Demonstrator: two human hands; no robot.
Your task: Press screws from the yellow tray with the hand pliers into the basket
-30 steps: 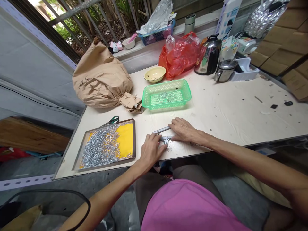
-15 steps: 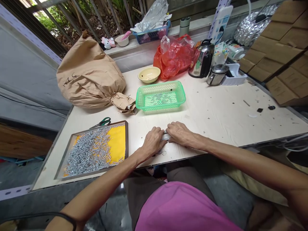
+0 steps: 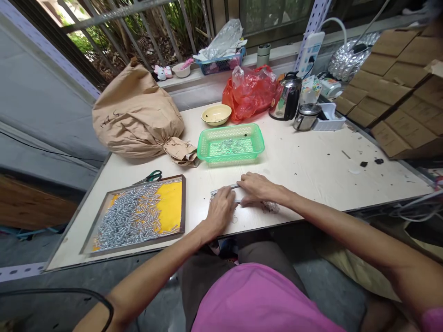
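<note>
A slim, flat piece with silver metal edges (image 3: pixel 215 191) lies low over the table in front of me, mostly covered by my hands. My left hand (image 3: pixel 221 206) is closed over its left part, fingers bent across it. My right hand (image 3: pixel 259 188) grips the other end, with fingertips at the far edge and thumb at the near one. What the piece is exactly I cannot make out. Beside my right wrist is a small clear, crinkled bundle (image 3: pixel 271 207). Left of my hands, a tray (image 3: pixel 183 203) holds many small silver spring-like pieces (image 3: pixel 128 212) on a yellow lining.
Beyond my hands stands a green basket (image 3: pixel 231 160) with a few small metal pieces. Green-handled scissors (image 3: pixel 153 175) lie behind the tray. Further back are a brown sack (image 3: pixel 138 115), a cream bowl (image 3: pixel 216 115), a red bag (image 3: pixel 247 99) and a kettle (image 3: pixel 287 97). Cardboard (image 3: pixel 398 92) stands right.
My hands have shifted on the metal-edged piece, and more of its long edges shows. The clear bundle now shows by my right wrist. The camera view has tilted slightly.
</note>
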